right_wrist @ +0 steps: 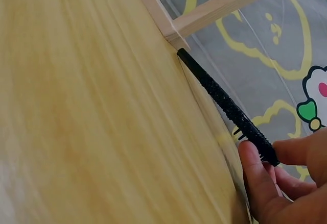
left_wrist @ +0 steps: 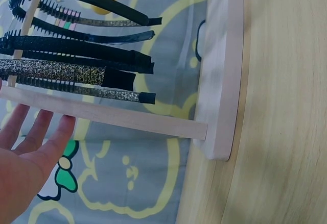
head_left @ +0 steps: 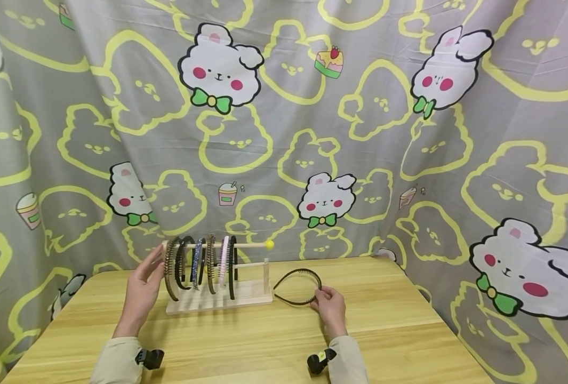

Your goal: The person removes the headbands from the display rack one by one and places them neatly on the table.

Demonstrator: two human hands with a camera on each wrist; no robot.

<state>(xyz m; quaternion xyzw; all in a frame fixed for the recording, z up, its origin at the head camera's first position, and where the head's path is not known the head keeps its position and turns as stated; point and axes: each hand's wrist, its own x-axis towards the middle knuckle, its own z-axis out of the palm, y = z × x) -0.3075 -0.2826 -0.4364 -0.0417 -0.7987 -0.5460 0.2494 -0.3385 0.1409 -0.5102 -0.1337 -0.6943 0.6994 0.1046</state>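
Note:
My left hand is at the left end of a wooden headband rack. Its fingers reach up along the rack's end post, fingertips at the post's outer edge; the thumb is out of the left wrist view. Several headbands hang on the upper rod, among them a blue glittery headband, a pink headband and a black headband. Right of the rack, my right hand pinches a black toothed headband between thumb and fingers at its curved part, its ends toward the rack.
A yellow ball caps the right end of the upper rod. Below it, a short upright rises from the base. The rack stands near the back of the wooden table, before a patterned grey curtain.

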